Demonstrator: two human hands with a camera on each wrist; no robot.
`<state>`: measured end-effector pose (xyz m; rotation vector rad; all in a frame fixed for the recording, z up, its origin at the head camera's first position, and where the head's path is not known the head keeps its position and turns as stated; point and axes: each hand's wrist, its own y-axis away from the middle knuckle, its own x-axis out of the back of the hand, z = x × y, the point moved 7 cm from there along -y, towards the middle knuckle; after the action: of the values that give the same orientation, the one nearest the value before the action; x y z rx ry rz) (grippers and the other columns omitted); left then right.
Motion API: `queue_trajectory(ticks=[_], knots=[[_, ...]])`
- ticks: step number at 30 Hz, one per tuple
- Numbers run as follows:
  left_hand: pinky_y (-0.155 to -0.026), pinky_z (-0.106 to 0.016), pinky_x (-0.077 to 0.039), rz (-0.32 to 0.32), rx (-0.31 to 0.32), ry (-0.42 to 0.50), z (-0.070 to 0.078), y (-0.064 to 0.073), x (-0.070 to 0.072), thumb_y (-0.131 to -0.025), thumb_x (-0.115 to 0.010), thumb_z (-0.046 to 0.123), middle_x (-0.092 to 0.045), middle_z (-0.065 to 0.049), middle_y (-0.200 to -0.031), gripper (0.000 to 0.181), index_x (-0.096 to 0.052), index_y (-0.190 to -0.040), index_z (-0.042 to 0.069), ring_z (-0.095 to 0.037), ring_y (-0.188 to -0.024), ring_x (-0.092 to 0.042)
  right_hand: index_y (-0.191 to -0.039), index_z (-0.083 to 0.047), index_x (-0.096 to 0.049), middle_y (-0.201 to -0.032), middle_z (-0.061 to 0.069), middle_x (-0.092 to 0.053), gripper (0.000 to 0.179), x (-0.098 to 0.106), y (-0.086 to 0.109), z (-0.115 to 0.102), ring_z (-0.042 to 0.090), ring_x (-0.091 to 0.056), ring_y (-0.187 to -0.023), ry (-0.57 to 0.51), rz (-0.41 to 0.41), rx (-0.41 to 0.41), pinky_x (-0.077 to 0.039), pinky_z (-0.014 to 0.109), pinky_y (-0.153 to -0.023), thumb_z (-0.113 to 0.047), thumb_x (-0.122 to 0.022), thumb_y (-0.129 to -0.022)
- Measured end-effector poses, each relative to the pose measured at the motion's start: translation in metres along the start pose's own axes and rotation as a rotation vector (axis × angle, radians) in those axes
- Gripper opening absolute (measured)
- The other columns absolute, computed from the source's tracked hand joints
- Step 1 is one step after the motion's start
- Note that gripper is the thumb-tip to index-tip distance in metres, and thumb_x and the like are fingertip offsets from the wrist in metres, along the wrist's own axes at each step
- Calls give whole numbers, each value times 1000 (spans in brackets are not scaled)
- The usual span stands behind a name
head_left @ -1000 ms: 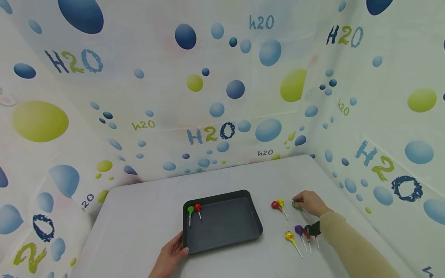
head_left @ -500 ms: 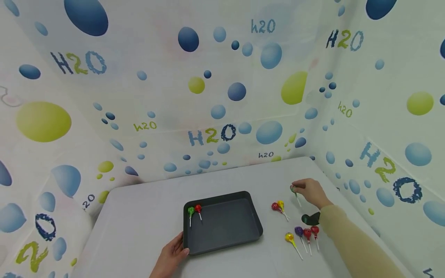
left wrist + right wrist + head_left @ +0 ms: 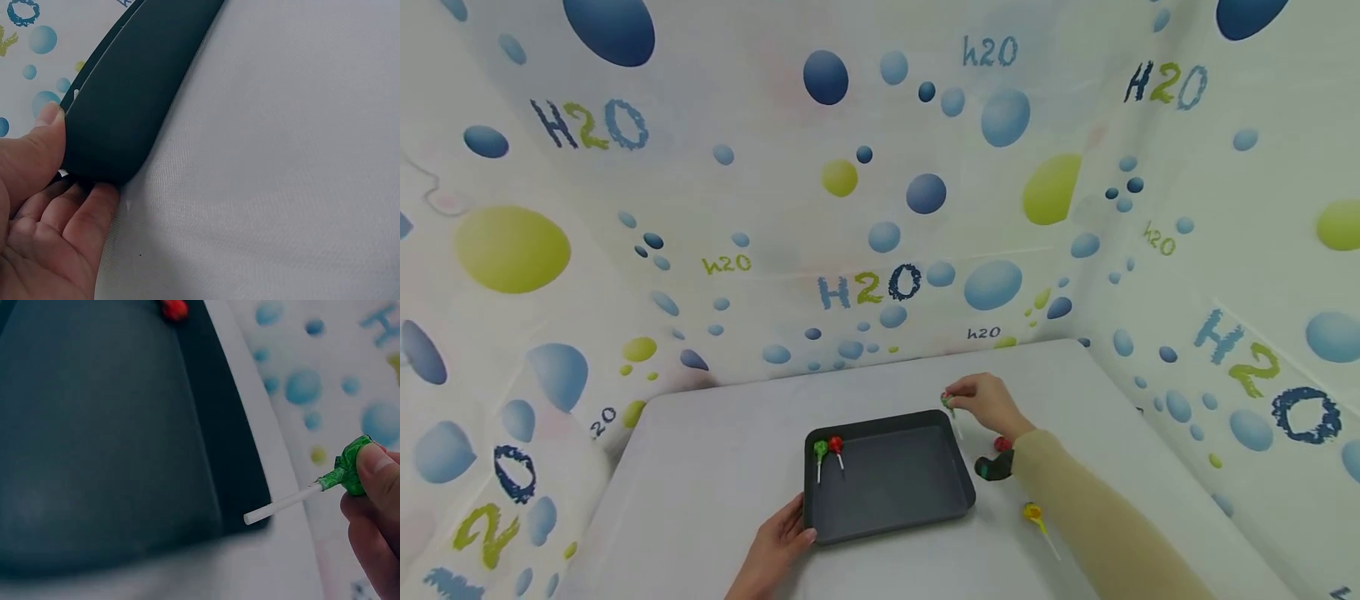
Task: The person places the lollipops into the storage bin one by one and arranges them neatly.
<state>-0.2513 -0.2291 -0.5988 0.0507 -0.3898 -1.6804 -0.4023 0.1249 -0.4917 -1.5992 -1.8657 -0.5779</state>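
Note:
My right hand [image 3: 990, 406] pinches a green-wrapped lollipop [image 3: 351, 465] by its head between thumb and fingers, its white stick pointing toward the tray. It is in the air near the far right corner of the dark grey baking tray [image 3: 895, 487]. At the tray's near left corner my left hand [image 3: 780, 537] grips the rim, thumb on top and fingers curled underneath. Inside the tray, at its far left, lie another green lollipop [image 3: 821, 450] and a red lollipop [image 3: 837, 445] side by side.
To the right of the tray a yellow lollipop [image 3: 1033, 512] lies on the white table [image 3: 722, 442]. A dark red lollipop [image 3: 1002, 444] shows partly behind the right wrist's dark camera [image 3: 994, 467]. The sleeve [image 3: 1090, 508] hides other lollipops. A printed curtain [image 3: 760, 217] closes off the back.
My right hand has lifted the green lollipop off the table and carried it left to the tray's far right corner. My left hand stays on the tray, which has not moved on the table.

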Motion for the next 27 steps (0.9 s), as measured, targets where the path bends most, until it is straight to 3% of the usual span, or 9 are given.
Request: queue_trajectory(ticks=[6, 12, 17, 27], knots=[[-115, -35, -49, -11, -12, 28, 1, 1, 2, -96, -69, 4, -28, -38, -157, 76, -24, -152, -20, -50, -148, -31, -100, -10, -81, -98, 3, -79, 12, -80, -15, -44, 18, -75, -91, -49, -96, 48, -65, 34, -80, -13, -80, -88], [-115, -35, -47, -41, -17, 62, 0, 2, 0, -96, -68, 3, -25, -40, -158, 76, -22, -152, -21, -51, -149, -28, -94, -7, -80, -89, 4, -77, 9, -138, -19, -63, 17, -70, -79, -10, -132, 35, -63, 33, -69, -10, -82, -86], [-116, -36, -47, -49, -17, 56, -1, 2, -2, -96, -68, 5, -26, -40, -158, 77, -22, -152, -20, -50, -149, -29, -91, -6, -78, -88, 6, -77, 8, -162, -19, -65, 20, -69, -78, 38, -93, -10, -62, 35, -67, -10, -82, -85], [-115, -33, -47, -33, -20, 68, -2, 1, -1, -94, -67, -2, -26, -40, -158, 75, -22, -152, -21, -50, -149, -28, -99, -5, -80, -98, 10, -78, 12, -182, -16, -76, 26, -73, -84, 66, -57, -17, -64, 39, -69, -12, -78, -89]])
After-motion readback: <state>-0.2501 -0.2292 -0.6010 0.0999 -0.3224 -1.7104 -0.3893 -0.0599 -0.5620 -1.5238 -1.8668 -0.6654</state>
